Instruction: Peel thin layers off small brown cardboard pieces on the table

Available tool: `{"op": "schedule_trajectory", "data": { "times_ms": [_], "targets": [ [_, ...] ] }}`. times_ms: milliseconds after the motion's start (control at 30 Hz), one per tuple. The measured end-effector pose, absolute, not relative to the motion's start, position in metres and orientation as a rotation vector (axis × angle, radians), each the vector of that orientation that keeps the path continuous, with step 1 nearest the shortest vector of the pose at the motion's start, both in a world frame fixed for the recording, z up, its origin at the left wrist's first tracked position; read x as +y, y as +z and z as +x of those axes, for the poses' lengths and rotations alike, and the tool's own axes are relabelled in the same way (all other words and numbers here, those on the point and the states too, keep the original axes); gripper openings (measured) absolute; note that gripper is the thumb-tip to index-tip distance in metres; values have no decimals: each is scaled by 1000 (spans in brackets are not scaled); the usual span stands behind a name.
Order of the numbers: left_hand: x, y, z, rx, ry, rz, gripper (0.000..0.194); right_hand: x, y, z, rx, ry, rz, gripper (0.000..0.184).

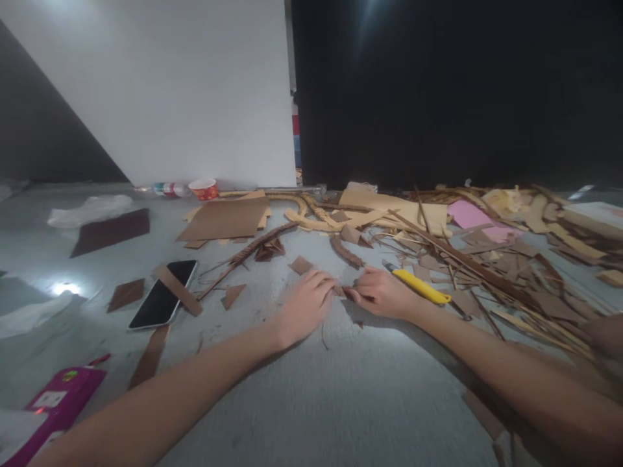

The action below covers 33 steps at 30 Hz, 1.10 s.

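Between my hands, low over the grey tabletop, is a small strip of brown material, mostly hidden by fingers. My left hand is closed on its left end, palm down. At its right end my right hand pinches it between thumb and fingers. Just beyond the hands lie a short curved braided brown piece and a small brown square. A yellow utility knife rests beside my right hand, blade end pointing away to the left.
On the left, a phone lies under a brown strip, with a magenta device nearer me. Brown sheets, a red paper cup and a bottle sit at the back. Brown scraps and long strips cover the right.
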State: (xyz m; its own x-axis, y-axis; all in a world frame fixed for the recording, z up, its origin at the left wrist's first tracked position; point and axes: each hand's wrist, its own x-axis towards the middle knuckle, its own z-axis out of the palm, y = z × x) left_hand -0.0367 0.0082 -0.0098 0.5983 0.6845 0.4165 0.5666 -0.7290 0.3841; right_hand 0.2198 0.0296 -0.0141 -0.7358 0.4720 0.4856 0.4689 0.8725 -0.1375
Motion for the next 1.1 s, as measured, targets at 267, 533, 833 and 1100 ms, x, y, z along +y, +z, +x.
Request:
{"op": "schedule_trajectory", "data": {
  "times_ms": [267, 533, 833, 1100],
  "targets": [
    [15, -14, -38, 1054, 854, 2447, 4, 29, -20, 217, -2502, 67, -770, 31],
    [15, -6, -36, 1049, 907, 2289, 12, 29, -14, 209, -2262, 523, -934, 34],
    [17, -3, -38, 999, 868, 2231, 38, 18, -5, 201, -2096, 767, -983, 40],
    [20, -4, -41, 1038, 857, 2105, 40, 18, -4, 195, -2059, 762, -997, 34]
  ]
}}
